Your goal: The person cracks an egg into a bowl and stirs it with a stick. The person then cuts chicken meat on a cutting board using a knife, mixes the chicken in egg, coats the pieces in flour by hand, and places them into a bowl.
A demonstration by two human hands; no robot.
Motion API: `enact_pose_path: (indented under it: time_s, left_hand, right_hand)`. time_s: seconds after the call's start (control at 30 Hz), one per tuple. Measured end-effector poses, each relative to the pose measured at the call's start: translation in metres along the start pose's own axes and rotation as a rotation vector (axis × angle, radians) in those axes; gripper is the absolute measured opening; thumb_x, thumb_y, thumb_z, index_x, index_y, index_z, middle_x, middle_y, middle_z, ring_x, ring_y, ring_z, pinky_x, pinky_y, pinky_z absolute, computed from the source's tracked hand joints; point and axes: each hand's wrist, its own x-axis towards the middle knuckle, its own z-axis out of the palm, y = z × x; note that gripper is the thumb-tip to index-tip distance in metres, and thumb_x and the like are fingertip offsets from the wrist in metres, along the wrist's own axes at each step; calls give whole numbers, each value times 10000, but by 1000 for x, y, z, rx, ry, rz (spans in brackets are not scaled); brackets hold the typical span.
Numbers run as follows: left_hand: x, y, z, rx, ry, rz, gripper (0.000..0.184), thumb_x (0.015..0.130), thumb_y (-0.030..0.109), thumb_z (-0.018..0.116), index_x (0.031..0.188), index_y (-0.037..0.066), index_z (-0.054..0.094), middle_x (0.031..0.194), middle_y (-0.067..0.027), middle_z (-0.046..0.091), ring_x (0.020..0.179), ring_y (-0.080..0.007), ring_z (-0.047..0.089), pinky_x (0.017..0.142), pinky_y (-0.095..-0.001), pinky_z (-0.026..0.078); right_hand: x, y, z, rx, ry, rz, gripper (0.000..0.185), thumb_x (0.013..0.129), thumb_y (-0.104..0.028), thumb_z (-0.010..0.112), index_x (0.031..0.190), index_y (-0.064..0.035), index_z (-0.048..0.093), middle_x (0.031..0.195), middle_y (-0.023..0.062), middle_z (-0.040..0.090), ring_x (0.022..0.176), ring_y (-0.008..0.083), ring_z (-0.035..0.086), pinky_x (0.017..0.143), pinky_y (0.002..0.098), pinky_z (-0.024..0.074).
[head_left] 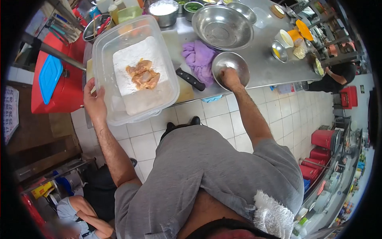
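Observation:
A clear plastic container (169, 89) lies before me, its near end jutting past the counter edge. White flour (123, 61) covers part of its floor, with pieces of raw, marinated-looking meat (144, 75) heaped on top. My left hand (94, 101) grips the container's left side, thumb against the wall. On the right, my right hand (230, 78) reaches down into a small metal bowl (243, 65). Its fingers are bunched together, and whatever they hold is hidden. Between container and bowl are a black-handled knife (190, 79) and a crumpled purple cloth (199, 59).
A large metal colander (223, 30) stands behind the small bowl. Metal pots (164, 12) and bowls line the back of the steel counter (266, 44). A red cooler box (51, 87) is at the left. Other people are at lower left (85, 213) and far right (342, 75).

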Motion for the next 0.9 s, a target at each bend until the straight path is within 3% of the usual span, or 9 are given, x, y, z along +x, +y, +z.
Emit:
enact_pose_path:
  time_s: [0.13,0.2,0.27,0.4,0.53,0.63,0.73,0.8,0.9]
  left_hand:
    - [-1,2,-1,-27,-10,18,420,789,-42,552,1198,-2,470,1157,-125,526,909,-162,558,768,-261,460]
    - [-1,2,-2,-63,-2,2,417,790,-34,550,1198,-5,470,1156,-126,526,905,-168,562,774,-264,456]
    - [-3,6,-1,-88,-22,-22,411,793,-23,548,1196,-7,469,1153,-130,528,908,-173,565,779,-268,455]
    - [-3,12,-1,-54,-28,-40,393,795,-27,536,1183,-13,471,1138,-128,535,900,-180,573,780,-274,457]
    - [-5,19,-3,-53,-49,-66,409,791,-18,560,1189,2,466,1167,-112,517,944,-194,567,795,-287,458]
    - [-2,28,-3,372,31,264,412,726,-47,587,1125,22,510,1158,-171,494,1093,-329,464,923,-386,389]
    - [8,44,-1,526,117,543,392,746,-7,596,1128,40,520,1168,-138,497,1078,-282,491,878,-378,418]
    - [24,58,4,499,72,596,389,741,-12,595,1120,36,524,1165,-144,502,1054,-288,509,854,-393,431]
    - [50,63,23,327,-141,548,344,755,-3,572,1096,26,540,1092,-145,552,993,-283,549,835,-399,442]
  right_hand:
    - [0,-30,-30,61,-127,10,187,766,-134,519,808,-3,646,819,204,623,818,386,582,786,455,453]
    - [5,-16,-21,45,-30,-92,144,749,-92,540,790,5,638,742,164,627,713,321,612,703,414,485]
    - [1,-17,-35,661,-222,362,119,721,-18,558,812,13,627,698,100,617,612,207,602,617,334,493]
    - [-2,-9,-54,1163,-114,433,156,705,32,568,853,16,613,702,55,603,593,125,570,580,258,470]
    - [18,-105,-150,1088,-86,61,147,725,-8,577,866,18,609,717,45,611,628,132,580,599,259,467]
    - [46,-194,-180,926,-206,-264,135,729,-7,607,864,5,607,741,39,594,651,104,551,603,246,458]
    - [91,-272,-144,701,-381,-572,153,735,-15,585,883,-29,622,772,73,619,677,129,582,612,263,470]
    - [125,-302,-97,362,-185,-947,233,740,21,521,932,-46,635,840,134,636,695,199,623,609,293,497]
    - [152,-317,-60,33,-337,-952,330,738,56,465,998,-56,634,909,160,636,758,257,640,640,346,517]
